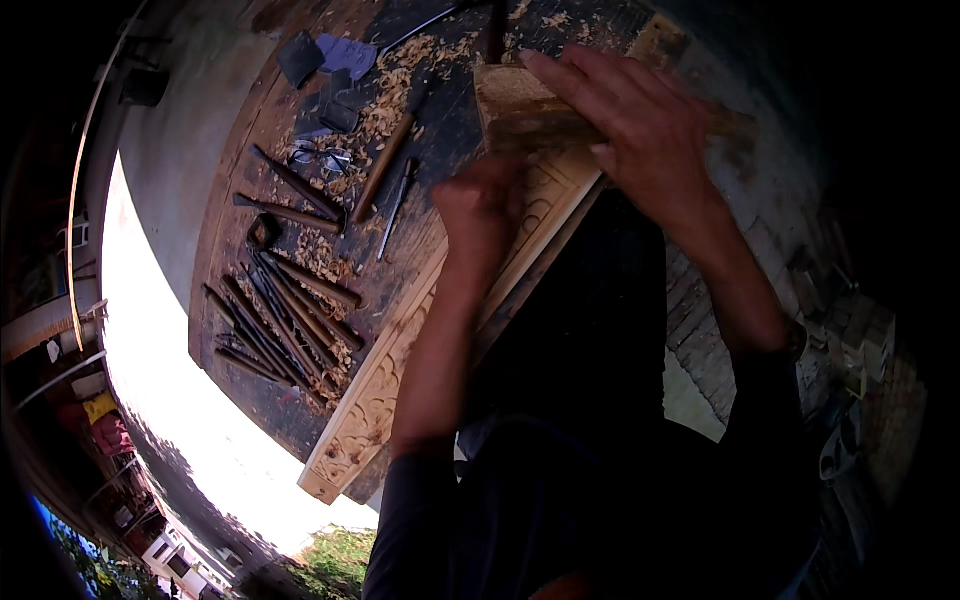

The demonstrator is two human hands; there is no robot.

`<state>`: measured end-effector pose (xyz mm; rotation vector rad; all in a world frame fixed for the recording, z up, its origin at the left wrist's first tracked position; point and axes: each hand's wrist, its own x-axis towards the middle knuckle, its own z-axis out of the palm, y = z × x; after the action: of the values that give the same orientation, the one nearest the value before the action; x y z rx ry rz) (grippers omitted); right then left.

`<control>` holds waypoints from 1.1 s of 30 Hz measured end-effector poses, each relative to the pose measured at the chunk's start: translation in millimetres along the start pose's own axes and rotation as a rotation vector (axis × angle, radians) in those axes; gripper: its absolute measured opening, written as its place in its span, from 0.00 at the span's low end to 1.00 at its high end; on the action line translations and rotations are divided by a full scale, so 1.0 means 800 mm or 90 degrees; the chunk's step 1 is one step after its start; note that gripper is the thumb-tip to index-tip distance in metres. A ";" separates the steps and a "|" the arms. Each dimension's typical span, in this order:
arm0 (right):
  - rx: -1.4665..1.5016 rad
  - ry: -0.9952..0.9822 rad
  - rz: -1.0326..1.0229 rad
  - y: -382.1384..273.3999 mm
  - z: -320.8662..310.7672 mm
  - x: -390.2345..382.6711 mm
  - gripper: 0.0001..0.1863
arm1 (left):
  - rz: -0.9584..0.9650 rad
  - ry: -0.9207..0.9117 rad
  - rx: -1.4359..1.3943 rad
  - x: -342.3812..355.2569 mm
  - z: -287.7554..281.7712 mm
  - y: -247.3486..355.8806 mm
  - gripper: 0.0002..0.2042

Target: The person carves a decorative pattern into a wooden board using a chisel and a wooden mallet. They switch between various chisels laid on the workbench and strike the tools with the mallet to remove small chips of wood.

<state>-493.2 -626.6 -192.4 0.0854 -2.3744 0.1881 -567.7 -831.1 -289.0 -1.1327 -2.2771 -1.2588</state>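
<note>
A long pale carved wooden plank (pixel 375 400) lies slantwise across the dark workbench (pixel 240 180), its near end sticking out over the bench edge. My left hand (pixel 482 212) is a blurred fist resting on the plank's upper part, closed as around a chisel whose shaft is hidden by the fingers. Just above it, my right hand (pixel 640 125) grips a rough wooden block mallet (pixel 520 105) held level over the fist.
Several wooden-handled chisels (pixel 290 310) lie in a row on the bench's left part, with more tools (pixel 385 165) and wood shavings (pixel 395 85) further back. Dark cloth scraps (pixel 325 55) sit at the far end. Brick paving (pixel 700 340) shows on the right.
</note>
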 end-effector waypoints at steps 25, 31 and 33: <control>0.004 -0.001 -0.020 0.000 -0.018 0.005 0.42 | -0.294 -0.018 -0.179 0.005 -0.012 0.007 0.06; 0.208 0.010 0.141 -0.010 -0.043 -0.033 0.41 | -0.412 0.047 -0.366 -0.008 -0.040 0.031 0.07; 0.181 -0.006 0.133 -0.017 -0.055 -0.049 0.42 | -0.276 0.002 -0.296 -0.026 -0.051 0.028 0.06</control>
<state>-433.2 -633.0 -186.1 -0.0276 -2.3490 0.6263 -541.5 -867.7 -265.3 -0.7728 -2.3735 -2.0324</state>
